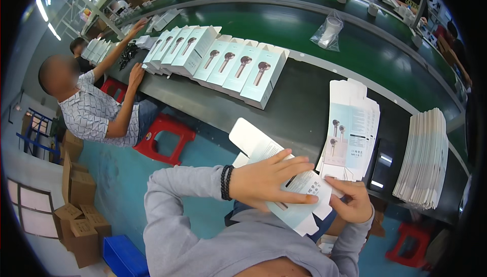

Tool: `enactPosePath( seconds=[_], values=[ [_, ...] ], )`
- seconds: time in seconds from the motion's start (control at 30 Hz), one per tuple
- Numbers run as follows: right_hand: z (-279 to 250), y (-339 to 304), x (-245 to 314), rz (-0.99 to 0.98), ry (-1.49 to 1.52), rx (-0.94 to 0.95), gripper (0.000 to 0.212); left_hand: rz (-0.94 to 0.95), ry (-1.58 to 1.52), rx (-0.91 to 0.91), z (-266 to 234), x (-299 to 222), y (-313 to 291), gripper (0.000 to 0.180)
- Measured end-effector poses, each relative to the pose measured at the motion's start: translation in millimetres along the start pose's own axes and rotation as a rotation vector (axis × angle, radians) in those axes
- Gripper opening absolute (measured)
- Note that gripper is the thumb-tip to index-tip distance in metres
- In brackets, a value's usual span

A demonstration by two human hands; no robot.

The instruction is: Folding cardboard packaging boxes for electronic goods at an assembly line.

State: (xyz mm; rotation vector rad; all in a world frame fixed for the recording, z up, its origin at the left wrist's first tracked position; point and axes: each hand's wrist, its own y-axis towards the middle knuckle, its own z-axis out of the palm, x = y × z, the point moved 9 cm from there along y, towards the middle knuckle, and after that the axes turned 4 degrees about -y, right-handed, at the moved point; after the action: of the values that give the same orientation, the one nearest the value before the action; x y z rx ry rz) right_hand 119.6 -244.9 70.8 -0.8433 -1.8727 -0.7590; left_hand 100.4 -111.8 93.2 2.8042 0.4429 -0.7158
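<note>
Flat carton blank (pixel 284 185) between both hands

The flat carton blank (pixel 284 185) is smooth, lightly glossy printed cardboard; the conveyor belt (pixel 304 38) is matt green rubber; the stool (pixel 165 137) is shiny red plastic.

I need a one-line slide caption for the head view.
Both hands, left hand and right hand, hold a flat pale-blue cardboard carton beside the dark workbench.
</note>
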Motion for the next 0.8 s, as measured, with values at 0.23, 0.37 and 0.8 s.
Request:
enactPosePath(
  seconds=[0.23,0.37,0.8],
  values=[
    [-17,-13,-33,0.281,0.278,-0.088,0.066,-0.12,-0.02,-0.242,-30,13,-8,0.078],
    [3,-6,-41,0.032,0.446,-0.434,0.106,-0.315,-0.245,-0.606,-38,38,-22,0.074],
    [43,23,-57,0.062,0.542,-0.356,0.028,-0.668,-1.13,-0.532,54,91,-43,0.079]
  ],
)
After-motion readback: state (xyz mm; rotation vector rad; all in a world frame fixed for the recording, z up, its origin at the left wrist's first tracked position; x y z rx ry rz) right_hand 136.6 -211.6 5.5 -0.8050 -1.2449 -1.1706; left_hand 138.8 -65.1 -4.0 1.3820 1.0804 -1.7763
